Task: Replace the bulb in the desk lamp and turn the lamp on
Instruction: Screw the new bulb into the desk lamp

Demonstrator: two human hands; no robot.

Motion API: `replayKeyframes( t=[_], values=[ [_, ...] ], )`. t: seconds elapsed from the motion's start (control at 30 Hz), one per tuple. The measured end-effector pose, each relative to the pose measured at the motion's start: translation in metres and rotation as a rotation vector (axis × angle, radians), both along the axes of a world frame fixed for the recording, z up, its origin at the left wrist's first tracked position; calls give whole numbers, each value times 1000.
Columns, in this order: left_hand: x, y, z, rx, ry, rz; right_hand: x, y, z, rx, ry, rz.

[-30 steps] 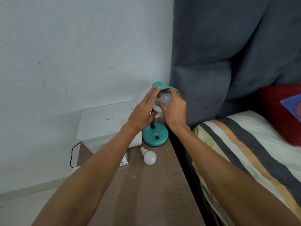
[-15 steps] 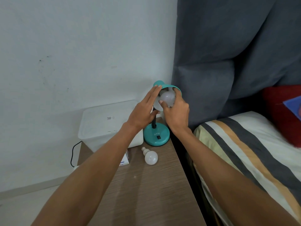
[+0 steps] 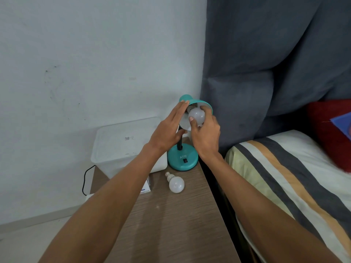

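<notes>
Teal desk lamp (image 3: 182, 158) stands at the far end of the wooden table (image 3: 171, 224), its shade (image 3: 206, 105) tipped toward the camera. Right hand (image 3: 206, 137) reaches up from 5 o'clock of the shade — fingers (image 3: 192, 121) closed around a white bulb (image 3: 197, 115) sitting in the shade's mouth, its base toward the socket; how far it is seated cannot be told. Left hand (image 3: 168, 133) at 9 o'clock of the shade — fingers extended and flat against the rim, thumb below, not clenched. A second white bulb (image 3: 176, 184) lies on its side on the table at 6 o'clock of the lamp base, just beside it, not touching. At 9 o'clock of the base, a white plastic box (image 3: 125, 145). Striped bed (image 3: 296, 186) at 3 o'clock of the table.
</notes>
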State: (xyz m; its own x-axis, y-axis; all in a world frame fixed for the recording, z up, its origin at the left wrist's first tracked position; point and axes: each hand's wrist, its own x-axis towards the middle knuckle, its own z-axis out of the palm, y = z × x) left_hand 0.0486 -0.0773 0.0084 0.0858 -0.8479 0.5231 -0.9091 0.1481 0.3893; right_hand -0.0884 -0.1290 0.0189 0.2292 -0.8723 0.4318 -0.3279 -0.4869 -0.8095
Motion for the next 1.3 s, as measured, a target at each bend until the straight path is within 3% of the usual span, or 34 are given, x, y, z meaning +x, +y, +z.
replayKeyframes(
  t=[0.3,0.6,0.77,1.07,1.2,1.3],
  values=[
    [0,0,-2,2,1,9,0,-5,3,133,29,-36],
    [0,-1,-2,-2,4,2,1,0,5,-31,112,-7],
    [-1,0,-2,-12,-2,-4,1,-6,7,94,67,-65],
    [0,0,-2,-7,8,-9,-2,-6,2,-155,228,65],
    [0,0,-2,-10,21,0,-3,-11,8,50,163,-7],
    [0,-1,-1,-8,14,-3,0,-8,9,6,123,-21]
  ],
)
